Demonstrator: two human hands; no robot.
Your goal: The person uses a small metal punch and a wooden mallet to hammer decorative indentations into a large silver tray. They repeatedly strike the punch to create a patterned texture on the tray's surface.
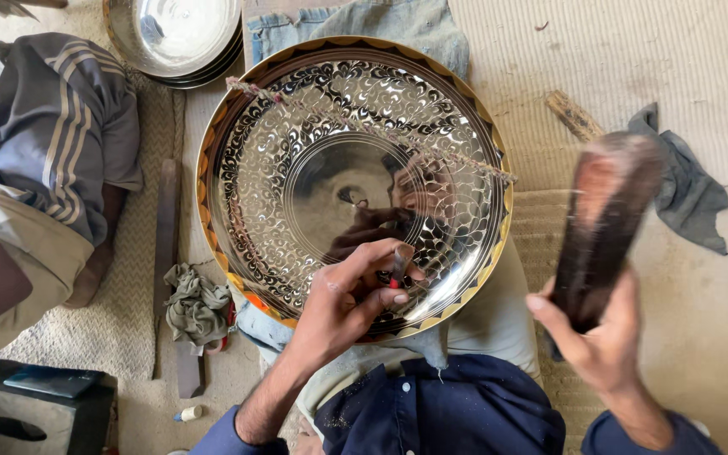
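At 9 o'clock, a seated person's striped trouser leg (52,135); at 11, stacked steel bowls (174,38); at 7, a crumpled rag (195,305). Centre: engraved round tray (297,168) with a twine (364,126) across it; left hand (349,297) pinches a short punch (398,265), near-upright, on the tray's 5 o'clock rim. At 3, right hand (604,333) clasps a blurred wooden mallet (607,223), long axis toward 1 o'clock; grey cloth (688,190) beyond.

View: a single head-worn camera is used.
Direction: the scene is looked at almost straight down, over the wearer's lap.
Nearness: the engraved metal plate (354,185) is seen close, filling the middle of the frame.
Edges: floor matting (625,59) is taken in above, stacked bowls (174,38) at top left.
Shared: no second view is given.
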